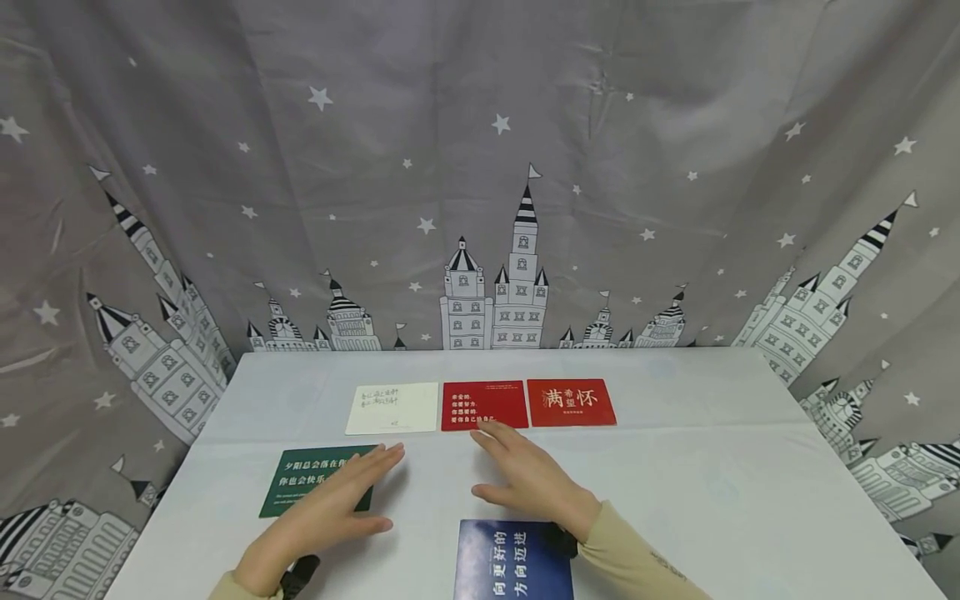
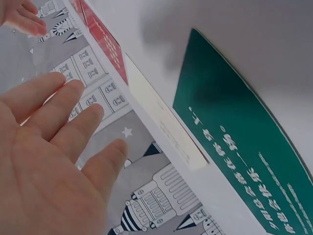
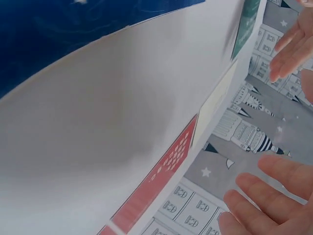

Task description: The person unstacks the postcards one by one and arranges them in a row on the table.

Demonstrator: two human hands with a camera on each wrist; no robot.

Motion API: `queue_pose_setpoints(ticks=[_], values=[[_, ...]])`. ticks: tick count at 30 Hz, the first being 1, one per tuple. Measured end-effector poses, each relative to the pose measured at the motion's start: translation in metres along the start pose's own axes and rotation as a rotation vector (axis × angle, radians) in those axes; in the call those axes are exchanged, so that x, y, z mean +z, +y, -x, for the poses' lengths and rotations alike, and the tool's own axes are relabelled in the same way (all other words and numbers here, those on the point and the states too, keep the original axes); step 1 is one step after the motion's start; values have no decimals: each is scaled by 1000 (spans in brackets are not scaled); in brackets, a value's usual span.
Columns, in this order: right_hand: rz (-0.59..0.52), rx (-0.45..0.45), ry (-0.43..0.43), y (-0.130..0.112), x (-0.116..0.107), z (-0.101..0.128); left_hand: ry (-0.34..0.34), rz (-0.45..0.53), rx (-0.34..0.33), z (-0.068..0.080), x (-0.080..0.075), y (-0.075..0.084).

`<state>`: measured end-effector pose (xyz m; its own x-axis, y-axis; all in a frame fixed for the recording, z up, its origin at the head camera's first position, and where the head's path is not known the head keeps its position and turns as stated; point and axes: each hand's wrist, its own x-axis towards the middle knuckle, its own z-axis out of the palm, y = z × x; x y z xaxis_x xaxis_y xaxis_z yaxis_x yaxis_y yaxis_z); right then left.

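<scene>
Five cards lie on the white table (image 1: 675, 500). At the back is a row of a white card (image 1: 390, 408), a dark red card (image 1: 483, 405) and a bright red card (image 1: 572, 402). A green card (image 1: 311, 479) lies front left and a blue card (image 1: 513, 560) at the near edge. My left hand (image 1: 341, 500) is spread flat over the green card's right part, its fingers straight (image 2: 54, 147). My right hand (image 1: 517, 471) is also flat, with its fingertips at the dark red card's near edge. Neither hand holds anything. The wrist views suggest both hands are slightly above the table.
A grey curtain (image 1: 480, 167) printed with stars and castles hangs behind and around the table. The right half of the table shows bare white surface. The left wrist view shows the green card (image 2: 239, 161) and white card (image 2: 166, 127); the right wrist view shows the blue card (image 3: 73, 24).
</scene>
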<state>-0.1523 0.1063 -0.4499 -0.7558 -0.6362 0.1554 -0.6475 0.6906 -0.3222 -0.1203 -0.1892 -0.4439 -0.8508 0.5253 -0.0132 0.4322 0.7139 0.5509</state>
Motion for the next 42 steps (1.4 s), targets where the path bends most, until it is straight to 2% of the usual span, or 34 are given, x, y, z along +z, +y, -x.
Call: queue_pose_setpoints(ticks=[6,16,42], values=[[-14,20,3,8,0,10,11,-6,33,-5,5,6],[-48,67,16,19,-2,27,68,-23,160,-13,14,17],[-73,144,76,38,-9,58,3,-8,188,-27,32,40]])
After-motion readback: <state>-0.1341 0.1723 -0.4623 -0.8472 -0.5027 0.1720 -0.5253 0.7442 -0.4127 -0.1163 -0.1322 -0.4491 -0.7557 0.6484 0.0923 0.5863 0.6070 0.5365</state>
